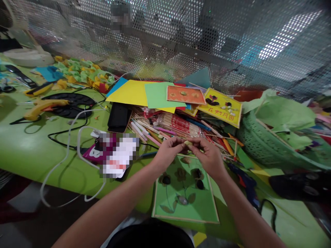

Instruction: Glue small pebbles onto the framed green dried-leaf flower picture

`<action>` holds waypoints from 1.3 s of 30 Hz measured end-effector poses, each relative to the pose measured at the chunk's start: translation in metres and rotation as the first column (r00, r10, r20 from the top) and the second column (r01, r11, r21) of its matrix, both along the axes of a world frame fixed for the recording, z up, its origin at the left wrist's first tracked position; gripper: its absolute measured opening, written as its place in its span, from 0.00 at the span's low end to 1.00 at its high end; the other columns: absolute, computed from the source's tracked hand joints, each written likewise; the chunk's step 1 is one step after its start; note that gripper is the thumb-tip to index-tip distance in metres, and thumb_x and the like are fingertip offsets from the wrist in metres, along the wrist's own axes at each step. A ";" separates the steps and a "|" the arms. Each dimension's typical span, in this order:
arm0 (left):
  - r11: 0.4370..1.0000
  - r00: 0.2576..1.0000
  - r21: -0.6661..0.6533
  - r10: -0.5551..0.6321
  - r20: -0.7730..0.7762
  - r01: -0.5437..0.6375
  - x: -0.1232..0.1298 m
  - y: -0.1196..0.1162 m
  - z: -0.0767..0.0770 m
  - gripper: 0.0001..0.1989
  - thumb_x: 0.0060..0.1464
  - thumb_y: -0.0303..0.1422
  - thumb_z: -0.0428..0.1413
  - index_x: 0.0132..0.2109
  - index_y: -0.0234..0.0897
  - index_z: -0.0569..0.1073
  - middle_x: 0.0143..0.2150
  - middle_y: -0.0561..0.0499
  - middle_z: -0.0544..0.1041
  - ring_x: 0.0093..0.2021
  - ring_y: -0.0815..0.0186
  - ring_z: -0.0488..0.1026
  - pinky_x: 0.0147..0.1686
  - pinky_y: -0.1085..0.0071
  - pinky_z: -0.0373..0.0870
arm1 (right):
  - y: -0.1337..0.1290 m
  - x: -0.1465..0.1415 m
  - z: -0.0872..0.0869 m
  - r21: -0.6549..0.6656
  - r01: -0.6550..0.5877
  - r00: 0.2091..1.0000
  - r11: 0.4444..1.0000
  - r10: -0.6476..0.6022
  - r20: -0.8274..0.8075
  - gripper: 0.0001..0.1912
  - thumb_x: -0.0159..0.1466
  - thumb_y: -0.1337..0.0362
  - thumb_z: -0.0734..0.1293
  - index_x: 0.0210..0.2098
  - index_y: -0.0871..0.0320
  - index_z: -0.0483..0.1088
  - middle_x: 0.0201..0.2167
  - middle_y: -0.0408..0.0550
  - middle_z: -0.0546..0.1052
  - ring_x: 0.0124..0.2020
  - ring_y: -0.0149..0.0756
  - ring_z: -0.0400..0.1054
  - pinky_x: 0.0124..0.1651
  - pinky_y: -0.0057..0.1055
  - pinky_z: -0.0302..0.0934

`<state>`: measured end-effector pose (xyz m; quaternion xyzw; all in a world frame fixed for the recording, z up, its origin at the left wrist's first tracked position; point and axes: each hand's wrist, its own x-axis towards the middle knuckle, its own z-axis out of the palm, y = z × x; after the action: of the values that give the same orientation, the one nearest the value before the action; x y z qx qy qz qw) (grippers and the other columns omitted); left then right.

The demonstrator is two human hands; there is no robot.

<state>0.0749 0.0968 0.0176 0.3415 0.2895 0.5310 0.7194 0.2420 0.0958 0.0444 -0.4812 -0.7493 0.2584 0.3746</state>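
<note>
My left hand (169, 151) and my right hand (208, 155) meet above a green framed picture (204, 206) with flower shapes stuck on it. Together the fingertips pinch a small pale yellow-green piece (188, 142). The picture lies at the near edge of the green table (23, 148), partly under my wrists. Just beyond my hands lies a heap of thin wooden sticks and pencils (160, 129).
Coloured paper sheets (137, 93), an orange card (185, 94) and a yellow card (222, 106) lie behind. A yellow glue gun (42, 106) and cables sit left, a blue glue gun (245, 182) and a green basket (261, 144) right. A black phone (119, 117) lies mid-table.
</note>
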 end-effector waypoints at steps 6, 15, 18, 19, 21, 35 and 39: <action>1.000 1.000 -0.001 -0.009 0.022 0.009 -0.002 -0.001 0.000 0.18 0.41 0.39 0.70 0.35 0.30 0.77 0.31 0.50 0.78 0.33 0.68 0.74 0.43 0.67 0.73 | -0.005 -0.002 0.005 0.034 -0.017 0.998 0.999 0.014 0.068 0.10 0.66 0.60 0.67 0.46 0.55 0.75 0.39 0.49 0.81 0.37 0.38 0.75 0.41 0.34 0.69; 1.000 1.000 -0.005 0.020 -0.001 -0.020 -0.001 -0.001 0.000 0.17 0.42 0.40 0.69 0.33 0.31 0.76 0.29 0.51 0.77 0.30 0.69 0.74 0.40 0.69 0.73 | -0.005 -0.003 0.002 0.027 -0.008 0.998 1.000 0.007 0.059 0.11 0.66 0.60 0.67 0.47 0.55 0.74 0.39 0.48 0.80 0.38 0.38 0.75 0.42 0.34 0.69; 1.000 1.000 -0.010 0.004 0.000 -0.004 -0.002 -0.001 0.002 0.16 0.43 0.40 0.68 0.34 0.31 0.76 0.30 0.51 0.78 0.32 0.68 0.75 0.43 0.67 0.73 | -0.003 -0.003 0.001 0.008 0.000 1.000 1.000 0.000 0.008 0.11 0.66 0.60 0.67 0.47 0.55 0.74 0.38 0.48 0.80 0.37 0.37 0.74 0.41 0.33 0.68; 1.000 1.000 -0.012 -0.008 0.001 0.008 -0.002 -0.001 0.002 0.16 0.43 0.39 0.68 0.34 0.31 0.76 0.31 0.51 0.78 0.33 0.68 0.75 0.44 0.67 0.73 | -0.003 -0.002 0.001 -0.004 -0.004 1.000 1.000 0.004 -0.009 0.11 0.66 0.60 0.67 0.47 0.55 0.74 0.38 0.48 0.80 0.37 0.37 0.74 0.42 0.33 0.68; 1.000 1.000 -0.010 -0.020 -0.002 0.020 -0.003 -0.001 0.002 0.16 0.43 0.38 0.69 0.35 0.31 0.77 0.33 0.50 0.78 0.34 0.68 0.75 0.44 0.67 0.73 | -0.003 -0.001 0.001 -0.025 -0.016 0.999 1.000 0.016 -0.032 0.11 0.67 0.60 0.67 0.47 0.55 0.74 0.40 0.48 0.80 0.38 0.37 0.74 0.42 0.34 0.69; 0.999 1.000 0.024 0.022 -0.021 -0.022 0.000 0.001 -0.004 0.18 0.40 0.39 0.70 0.33 0.31 0.75 0.28 0.53 0.75 0.29 0.70 0.72 0.38 0.70 0.72 | -0.005 -0.002 0.001 0.056 -0.021 0.996 0.998 0.017 0.084 0.10 0.67 0.62 0.66 0.47 0.54 0.73 0.41 0.48 0.80 0.40 0.38 0.75 0.44 0.34 0.68; 0.999 0.999 0.021 0.036 -0.036 -0.035 0.001 -0.001 -0.002 0.16 0.42 0.38 0.68 0.32 0.31 0.74 0.27 0.54 0.74 0.28 0.71 0.71 0.36 0.71 0.71 | -0.005 -0.002 0.002 0.044 -0.033 0.996 0.998 0.030 0.078 0.11 0.66 0.63 0.66 0.48 0.54 0.73 0.41 0.48 0.79 0.39 0.37 0.74 0.43 0.34 0.68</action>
<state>0.0756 0.0959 0.0156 0.3530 0.3031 0.5403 0.7011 0.2396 0.0906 0.0467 -0.4703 -0.7764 0.2285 0.3519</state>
